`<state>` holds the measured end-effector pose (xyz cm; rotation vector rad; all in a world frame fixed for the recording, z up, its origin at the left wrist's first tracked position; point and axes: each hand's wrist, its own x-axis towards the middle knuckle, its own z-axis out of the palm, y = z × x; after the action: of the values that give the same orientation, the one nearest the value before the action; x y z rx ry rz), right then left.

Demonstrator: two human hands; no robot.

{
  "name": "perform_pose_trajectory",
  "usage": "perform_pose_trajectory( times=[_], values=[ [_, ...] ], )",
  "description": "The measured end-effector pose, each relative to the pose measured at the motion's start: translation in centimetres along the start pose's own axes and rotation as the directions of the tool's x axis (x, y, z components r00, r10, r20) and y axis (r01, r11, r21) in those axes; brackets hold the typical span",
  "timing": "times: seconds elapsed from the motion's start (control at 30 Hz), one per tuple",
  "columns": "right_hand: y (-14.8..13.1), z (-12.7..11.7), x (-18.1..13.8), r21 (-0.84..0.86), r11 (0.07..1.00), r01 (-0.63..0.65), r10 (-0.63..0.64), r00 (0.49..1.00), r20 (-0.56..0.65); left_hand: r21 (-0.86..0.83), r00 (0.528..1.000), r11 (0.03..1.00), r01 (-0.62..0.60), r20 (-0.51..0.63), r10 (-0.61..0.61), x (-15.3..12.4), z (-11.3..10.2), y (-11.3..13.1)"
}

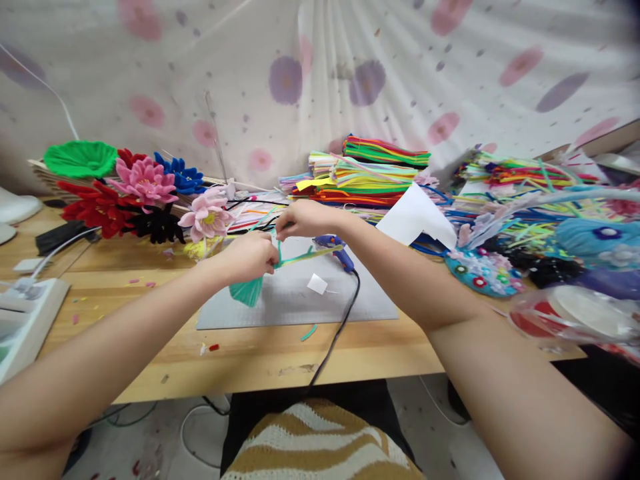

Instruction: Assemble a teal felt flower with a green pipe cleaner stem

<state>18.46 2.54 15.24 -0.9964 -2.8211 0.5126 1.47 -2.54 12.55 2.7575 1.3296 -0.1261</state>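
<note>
My left hand (249, 256) is closed around a teal pipe-cleaner piece (247, 291) whose fan-shaped end hangs below my fist. My right hand (300, 220) is pinched on the upper end of the same teal stem, just above and right of the left hand. Both hands hover over a grey cutting mat (295, 300) on the wooden table (150, 347). A blue glue gun (334, 245) lies on the mat right behind my hands, its black cord (340, 327) running off the table's front edge.
Finished pipe-cleaner flowers (140, 193) in red, pink, blue and green lie at the back left. Stacks of coloured pipe cleaners (370, 170) fill the back and right. A white power strip (25, 313) sits at the left edge. A clear plastic container (570, 317) is at the right.
</note>
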Motion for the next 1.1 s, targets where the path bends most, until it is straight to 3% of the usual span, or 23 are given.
perform_pose_trajectory(
  times=[0.07,0.17,0.23,0.4,0.5,0.6,0.7,0.8,0.9,1.1],
  values=[
    [1.6,0.5,0.6,0.128,0.991,-0.029,0.020,0.997,0.075,-0.030,0.997,0.997,-0.075,-0.031,0.074,0.1,-0.5,0.2],
    [3.1,2.8,0.5,0.366,0.927,-0.088,0.016,0.980,0.196,-0.073,0.991,0.993,-0.095,-0.097,0.088,0.0,-1.0,0.3],
    [3.3,4.8,-0.1,0.457,0.886,-0.084,-0.010,0.980,0.199,-0.106,0.991,0.993,-0.044,-0.129,0.030,-0.1,-0.9,0.0],
    [1.1,7.3,-2.1,0.426,0.897,-0.115,0.032,0.980,0.197,-0.141,0.977,0.977,0.161,-0.117,-0.178,-0.5,0.2,-1.2],
    [-0.7,6.0,-3.2,0.362,0.931,-0.056,0.002,0.989,0.147,-0.002,0.969,0.975,0.221,-0.114,-0.220,-0.6,0.8,-1.2],
    [-2.0,3.5,-3.4,0.237,0.971,0.041,-0.056,0.997,0.056,0.121,0.981,0.974,0.191,-0.061,-0.185,-0.4,0.9,-0.6],
    [-1.7,1.1,-2.3,0.141,0.987,0.076,-0.082,0.996,0.042,0.173,0.998,0.983,0.064,-0.020,-0.062,-0.2,0.6,0.3],
    [0.2,0.4,-0.8,0.162,0.987,0.020,-0.042,0.991,0.130,0.145,0.994,0.984,-0.106,-0.004,0.108,-0.2,0.2,0.7],
    [2.3,2.2,0.0,0.241,0.968,-0.066,0.011,0.975,0.222,0.083,0.984,0.985,-0.150,-0.085,0.157,-0.5,0.1,0.4],
    [2.1,9.6,-1.8,0.615,0.774,-0.151,-0.009,0.968,0.249,-0.086,0.973,0.996,-0.008,-0.231,-0.012,-1.2,1.3,-1.4]
  ],
)
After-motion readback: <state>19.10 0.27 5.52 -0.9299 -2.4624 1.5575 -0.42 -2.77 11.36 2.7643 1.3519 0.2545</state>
